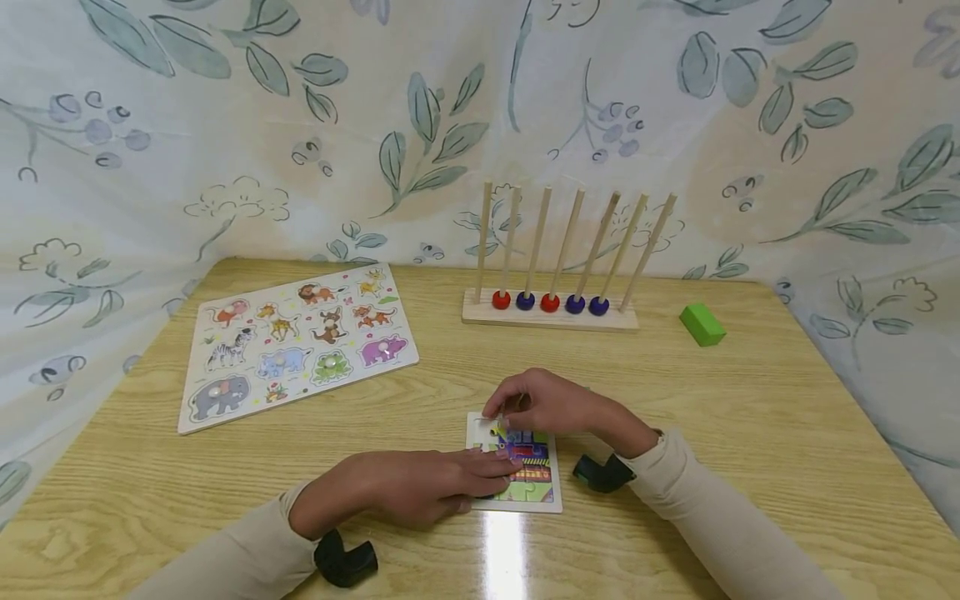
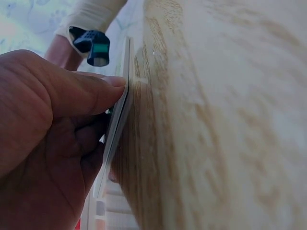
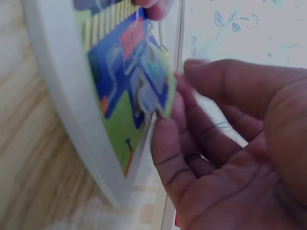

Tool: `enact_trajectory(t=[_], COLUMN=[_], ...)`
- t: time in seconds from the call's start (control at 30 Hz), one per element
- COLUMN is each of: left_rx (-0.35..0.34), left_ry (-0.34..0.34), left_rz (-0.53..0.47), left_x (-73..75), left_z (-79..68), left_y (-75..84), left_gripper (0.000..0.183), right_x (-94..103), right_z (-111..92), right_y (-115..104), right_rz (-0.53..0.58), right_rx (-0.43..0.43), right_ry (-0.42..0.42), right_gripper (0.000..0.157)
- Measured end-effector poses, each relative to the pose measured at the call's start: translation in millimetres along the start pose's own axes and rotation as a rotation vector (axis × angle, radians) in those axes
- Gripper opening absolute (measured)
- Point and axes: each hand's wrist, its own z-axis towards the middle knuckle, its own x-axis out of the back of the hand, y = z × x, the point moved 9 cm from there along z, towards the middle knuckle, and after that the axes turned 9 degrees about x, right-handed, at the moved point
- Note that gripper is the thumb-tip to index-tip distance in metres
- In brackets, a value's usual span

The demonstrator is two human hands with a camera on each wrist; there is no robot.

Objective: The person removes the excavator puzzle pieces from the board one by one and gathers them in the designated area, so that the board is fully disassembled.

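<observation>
Well, wood-grained table, leafy backdrop

The surface has a wood-grain face, smooth and glossy enough to throw back a bright glare. The jigsaw board shows a smooth, pale rim around printed pieces. The peg stand looks like bare, matt wood; its beads look glossy. The green block appears smooth. The backdrop is creased, printed cloth, the sleeves matt cloth, the wrist devices apparently black plastic.
</observation>
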Motion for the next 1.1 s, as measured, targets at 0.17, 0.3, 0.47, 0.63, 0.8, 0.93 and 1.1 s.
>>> enact_trajectory(t=[0.17,0.3,0.47,0.63,0.8,0.93,1.1], left_rx=[0.006,0.010,0.011,0.005,0.006,0.004,0.003], left_ry=[-0.006,-0.006,-0.002,0.005,-0.001,-0.003,0.002], left_rz=[-0.002,-0.007,-0.013,-0.014,-0.022,-0.016,-0.012], left_x=[-1.3,-1.4,-1.4,-1.1,-1.2,-1.6,-2.4], left_z=[0.1,-0.3,-0.3,0.1,0.1,0.1,-0.2], left_y=[-1.4,-2.0,-2.5,-2.3,-1.7,-1.1,-1.8], left_gripper=[0.049,0.050,0.050,0.051,0.050,0.049,0.049], right_x=[4.0,4.1,-1.7,-1.0,-0.8,0.0,6.4], right_z=[-4,-5,-5,-6,-6,-8,-12], right_y=[0,-1,1,4,2,0,2], right_rz=[0.018,0.037,0.049,0.017,0.020,0.031,0.014], right_rx=[-0.028,-0.041,-0.060,-0.083,-0.074,-0.058,-0.049], right_ry=[0.014,0.008,-0.026,-0.020,-0.031,-0.035,0.000], right_gripper=[0.026,0.026,0.025,0.021,0.021,0.023,0.022])
